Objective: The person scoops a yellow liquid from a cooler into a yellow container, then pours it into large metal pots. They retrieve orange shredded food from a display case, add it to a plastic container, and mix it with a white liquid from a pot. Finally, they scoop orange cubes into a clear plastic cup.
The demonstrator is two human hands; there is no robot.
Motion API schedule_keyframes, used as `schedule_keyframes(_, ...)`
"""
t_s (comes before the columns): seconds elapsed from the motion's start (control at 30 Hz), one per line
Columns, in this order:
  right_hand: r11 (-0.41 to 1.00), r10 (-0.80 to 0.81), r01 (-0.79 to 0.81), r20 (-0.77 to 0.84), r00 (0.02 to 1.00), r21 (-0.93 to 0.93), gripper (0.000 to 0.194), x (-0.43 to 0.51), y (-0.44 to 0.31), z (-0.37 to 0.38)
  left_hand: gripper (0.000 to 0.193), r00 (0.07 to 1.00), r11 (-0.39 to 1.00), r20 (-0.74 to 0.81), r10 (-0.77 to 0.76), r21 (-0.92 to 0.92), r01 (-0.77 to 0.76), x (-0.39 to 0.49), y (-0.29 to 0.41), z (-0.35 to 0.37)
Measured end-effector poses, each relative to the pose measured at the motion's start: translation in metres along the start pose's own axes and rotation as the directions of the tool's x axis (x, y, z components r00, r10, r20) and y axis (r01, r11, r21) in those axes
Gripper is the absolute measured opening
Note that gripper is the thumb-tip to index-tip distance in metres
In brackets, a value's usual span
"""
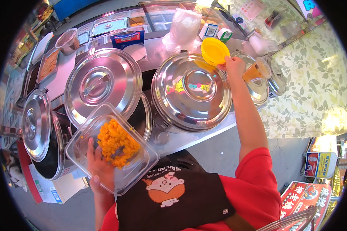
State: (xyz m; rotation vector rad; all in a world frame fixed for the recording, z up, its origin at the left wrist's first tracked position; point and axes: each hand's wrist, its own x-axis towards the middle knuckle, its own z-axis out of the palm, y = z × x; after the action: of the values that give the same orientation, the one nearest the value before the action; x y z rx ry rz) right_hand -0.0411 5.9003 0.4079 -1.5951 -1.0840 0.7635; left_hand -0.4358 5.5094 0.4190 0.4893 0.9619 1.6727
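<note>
My left hand [99,167] supports a clear plastic container [134,179] from below and along its side, tilted near my apron. Inside lies a heap of orange chopped food [115,141], with a small dark item on it. Out over the counter, my right hand [233,65] grips the rim of a yellow plastic bowl [214,51], held above the edge of a large round stainless steel lid [173,106]. Just right of that wrist, a clear cup with orange contents [254,71] stands on a smaller steel lid [260,92].
Another large steel lid [121,69] rests tilted on a pot at centre left, and a lidded pot [36,127] stands farther left. Behind are plastic bags [185,27], a blue box [127,39], a tray of minced food [48,65] and a tub [68,42]. Leaf-patterned cloth [303,101] covers the right surface.
</note>
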Motion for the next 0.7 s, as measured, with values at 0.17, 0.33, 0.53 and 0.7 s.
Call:
schedule_keyframes(0.17,0.983,0.16,-0.148,-0.111,0.981,0.109,0.026,0.072,0.023,0.04,0.129,0.991,0.999,-0.123,0.048,0.024,-0.045,-0.009,-0.004,0.017)
schedule_keyframes(0.33,0.929,0.368,-0.355,-0.15,0.918,0.105,0.031,0.101,0.037,0.079,0.124,0.961,0.995,-0.262,0.094,0.001,-0.097,-0.026,-0.018,0.039)
schedule_keyframes(0.53,0.906,0.422,-0.419,0.055,0.905,-0.059,0.03,0.142,0.086,0.083,0.122,0.937,0.989,-0.323,0.132,-0.02,-0.146,-0.035,-0.03,0.053)
schedule_keyframes(0.7,0.604,-0.13,0.489,0.528,0.839,-0.629,0.071,0.036,0.022,0.035,0.119,0.925,0.972,-0.327,0.192,-0.07,-0.226,-0.042,-0.034,0.044)
